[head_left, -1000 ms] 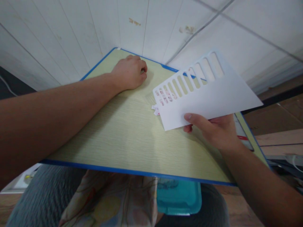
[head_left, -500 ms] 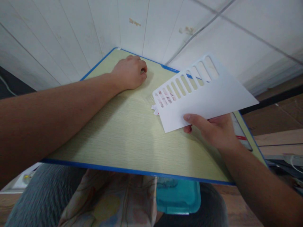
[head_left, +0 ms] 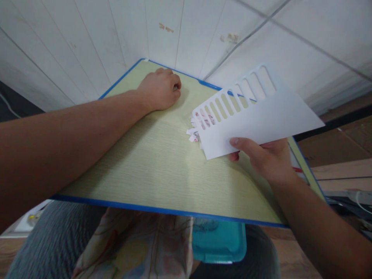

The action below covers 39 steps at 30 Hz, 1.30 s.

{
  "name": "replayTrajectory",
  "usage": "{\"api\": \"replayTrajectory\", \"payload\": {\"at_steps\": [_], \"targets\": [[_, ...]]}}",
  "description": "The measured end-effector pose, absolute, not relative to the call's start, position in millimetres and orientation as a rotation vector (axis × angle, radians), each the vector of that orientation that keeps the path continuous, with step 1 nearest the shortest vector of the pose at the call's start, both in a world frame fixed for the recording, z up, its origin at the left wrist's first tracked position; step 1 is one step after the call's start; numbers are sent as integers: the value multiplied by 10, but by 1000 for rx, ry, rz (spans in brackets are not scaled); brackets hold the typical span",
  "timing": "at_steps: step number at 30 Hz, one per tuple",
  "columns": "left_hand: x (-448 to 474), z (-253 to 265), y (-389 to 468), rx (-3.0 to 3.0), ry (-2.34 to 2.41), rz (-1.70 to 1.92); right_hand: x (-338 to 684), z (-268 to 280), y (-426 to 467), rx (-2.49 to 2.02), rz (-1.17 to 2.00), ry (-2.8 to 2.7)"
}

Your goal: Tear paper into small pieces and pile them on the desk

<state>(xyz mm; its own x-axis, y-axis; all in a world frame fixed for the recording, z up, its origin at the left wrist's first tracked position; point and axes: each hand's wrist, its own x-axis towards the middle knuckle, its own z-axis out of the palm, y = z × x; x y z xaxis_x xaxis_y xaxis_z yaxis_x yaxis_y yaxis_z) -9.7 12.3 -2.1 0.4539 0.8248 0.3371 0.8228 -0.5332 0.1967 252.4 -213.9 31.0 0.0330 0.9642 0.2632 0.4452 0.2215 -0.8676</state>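
My right hand (head_left: 263, 155) grips a flat white sheet (head_left: 258, 124) by its near edge, thumb on top and fingers underneath. A row of long rounded slots runs along the sheet's far edge. Beneath its left end lie small scraps of white paper (head_left: 193, 135), some with reddish print, partly seen through the slots. My left hand (head_left: 159, 88) rests on the table (head_left: 145, 162) near its far edge, fingers curled under. Whether anything is inside that curl is hidden; a small greyish spot shows between the fingers.
The table has a pale yellow-green top with a blue rim and stands against a white panelled wall (head_left: 116, 35) with a cable (head_left: 247, 38). Below the front edge are a turquoise plastic container (head_left: 219, 242) and a patterned cloth (head_left: 139, 248). Cardboard (head_left: 334, 147) lies to the right.
The white sheet and my right hand have shifted slightly right, uncovering more of the paper scraps at its left end. My left hand stays in place.
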Motion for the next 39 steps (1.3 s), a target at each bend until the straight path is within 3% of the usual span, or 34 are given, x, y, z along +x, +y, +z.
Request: {"api": "replayTrajectory", "payload": {"at_steps": [16,39], "targets": [[-76,14,86,2665,1526,597,2389,330,-2255,-1288,944,-1749],[-54,24,42,2681,1556,580,2311,333,-2307,-1293,973,-1836]]}}
